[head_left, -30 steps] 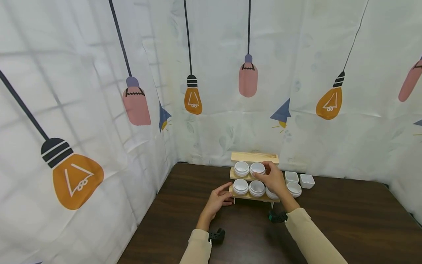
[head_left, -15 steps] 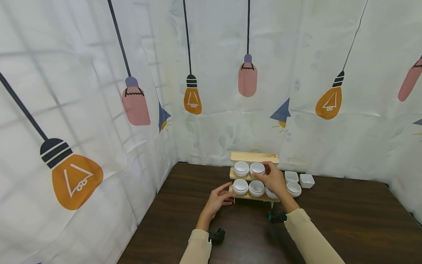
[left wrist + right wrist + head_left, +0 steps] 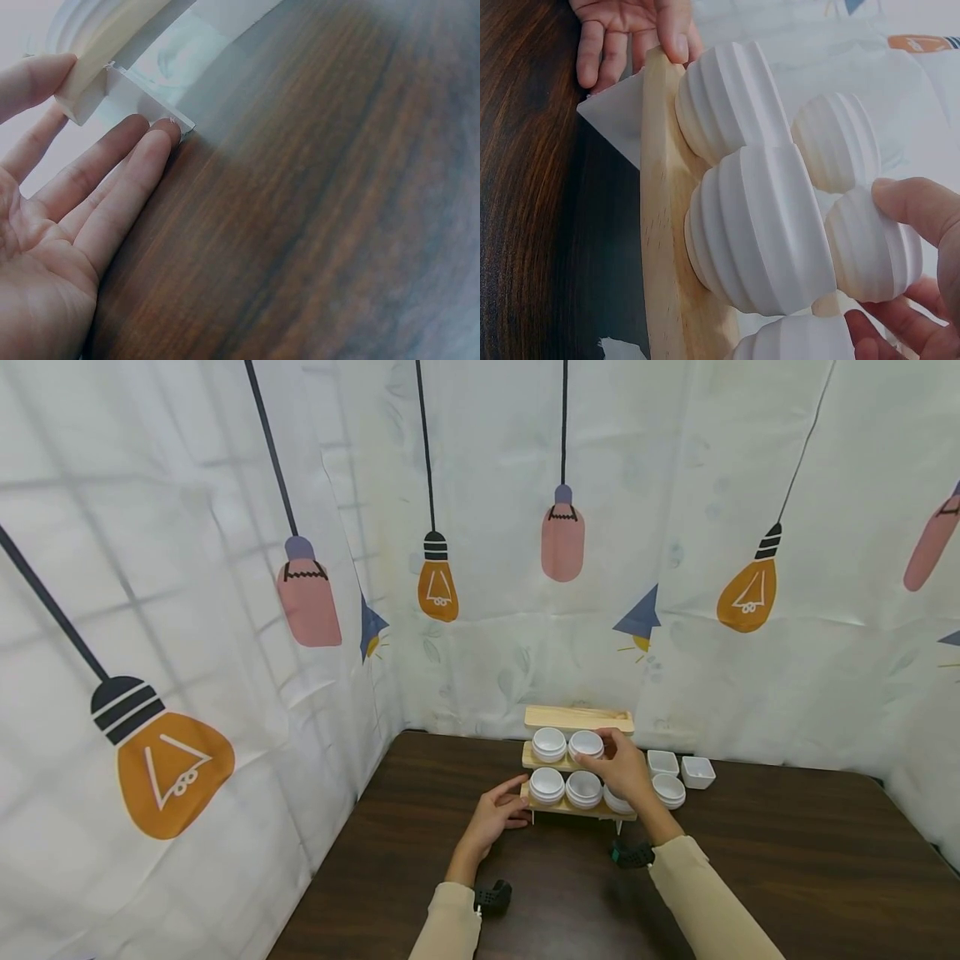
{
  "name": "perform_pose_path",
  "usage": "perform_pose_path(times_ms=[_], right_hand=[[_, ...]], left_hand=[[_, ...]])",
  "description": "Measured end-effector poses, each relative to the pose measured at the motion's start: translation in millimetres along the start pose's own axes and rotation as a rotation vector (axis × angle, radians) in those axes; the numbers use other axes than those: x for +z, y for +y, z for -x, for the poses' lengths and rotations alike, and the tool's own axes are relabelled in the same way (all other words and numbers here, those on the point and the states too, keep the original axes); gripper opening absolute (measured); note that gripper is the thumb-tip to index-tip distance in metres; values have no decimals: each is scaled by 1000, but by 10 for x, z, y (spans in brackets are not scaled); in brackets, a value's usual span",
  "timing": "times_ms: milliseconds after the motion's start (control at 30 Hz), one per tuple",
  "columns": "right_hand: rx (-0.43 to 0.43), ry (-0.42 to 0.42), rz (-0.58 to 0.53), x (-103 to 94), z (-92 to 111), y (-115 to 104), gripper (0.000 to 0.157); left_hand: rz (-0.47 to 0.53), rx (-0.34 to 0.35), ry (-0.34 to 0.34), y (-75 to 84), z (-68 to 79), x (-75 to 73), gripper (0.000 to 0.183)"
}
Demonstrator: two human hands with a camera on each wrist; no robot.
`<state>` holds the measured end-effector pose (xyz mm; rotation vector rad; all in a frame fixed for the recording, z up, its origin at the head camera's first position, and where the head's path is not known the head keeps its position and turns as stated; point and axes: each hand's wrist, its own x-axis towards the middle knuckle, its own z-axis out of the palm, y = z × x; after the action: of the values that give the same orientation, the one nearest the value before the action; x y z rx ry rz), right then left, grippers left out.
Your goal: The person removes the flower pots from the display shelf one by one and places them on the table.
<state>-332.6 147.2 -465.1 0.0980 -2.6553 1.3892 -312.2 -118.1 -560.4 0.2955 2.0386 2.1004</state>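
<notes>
A three-tier display stand (image 3: 579,719) of pale wooden planks on white supports stands near the table's back. My left hand (image 3: 492,814) touches the left end of its lowest plank. In the left wrist view the thumb rests on the plank's end, and straight fingers (image 3: 124,187) lie against the white support. My right hand (image 3: 621,770) holds a ribbed round white bowl (image 3: 874,244) on the middle plank, thumb at its near side. Beside that bowl sits another white bowl (image 3: 549,744). Several matching bowls (image 3: 761,229) line the lowest plank; the rightmost is partly hidden behind my right hand.
Right of the stand are two square white dishes, one nearer (image 3: 662,763) and one farther right (image 3: 698,772), plus a round white bowl (image 3: 669,790). The dark wooden table (image 3: 810,852) stretches right and forward. A white lamp-print curtain (image 3: 495,652) hangs behind it.
</notes>
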Motion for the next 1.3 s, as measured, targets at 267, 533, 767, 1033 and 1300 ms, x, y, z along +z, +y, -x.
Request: perform_pose_path(times_ms=[267,533,767,1033,1300], right_hand=[[-7,-19,-18,-14,14,22,70],[8,-43,-57,-37,6,33,72],[-8,-50,-75,-42,-1,46,70],[-19,-66,-94,-61,-16,57,68],[-38,-75,-96,-83,-24,66,68]], left_hand=[[4,-4,8,-10,4,-1,52],[3,-4,17,-13,6,-2,51],[-1,-9,15,-15,3,-6,51],[0,-10,16,-21,-10,-3,51],[4,-12,12,-9,-3,1,51]])
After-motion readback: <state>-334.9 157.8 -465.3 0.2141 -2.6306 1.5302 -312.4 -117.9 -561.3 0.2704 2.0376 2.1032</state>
